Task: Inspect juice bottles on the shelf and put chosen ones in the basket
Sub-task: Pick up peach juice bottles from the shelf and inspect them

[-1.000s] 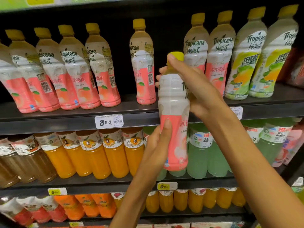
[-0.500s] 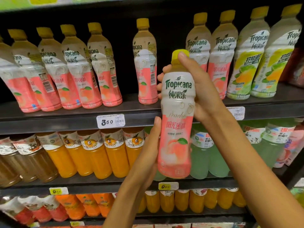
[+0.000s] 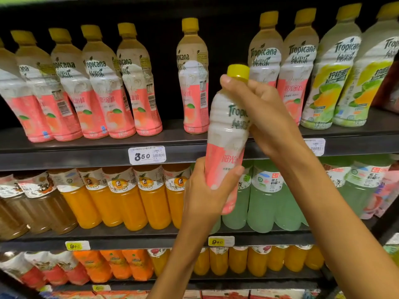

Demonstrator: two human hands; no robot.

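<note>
**Peach bottle held in both hands for a look**

Right of centre in the frame, a peach juice bottle [image 3: 226,134] is held clear of the shelf [image 3: 64,152], leaning slightly with its yellow cap [image 3: 238,71] toward the upper right. The right hand [image 3: 259,113] wraps the shoulder and upper label, fingers curled round it and one fingertip up against the cap. The left hand [image 3: 205,195] cups the lower pink part, thumb across the front and fingers behind, so both hands hold the bottle.

Judging from the sealed cap and full body, the bottle is probably moderately heavy for its size. The plastic wall should give a little under a squeeze, and the shrink label looks smooth, so it could slip if held loosely. The waisted middle and the ribbed shoulder look like the surest places to take hold; the cap alone would be a poor grip.

Behind it, at the upper part of the frame, more peach bottles [image 3: 103,89] stand in a row, with lime-labelled bottles [image 3: 332,83] at upper right and a price tag [image 3: 147,155] on the shelf edge. No basket is in view.
</note>
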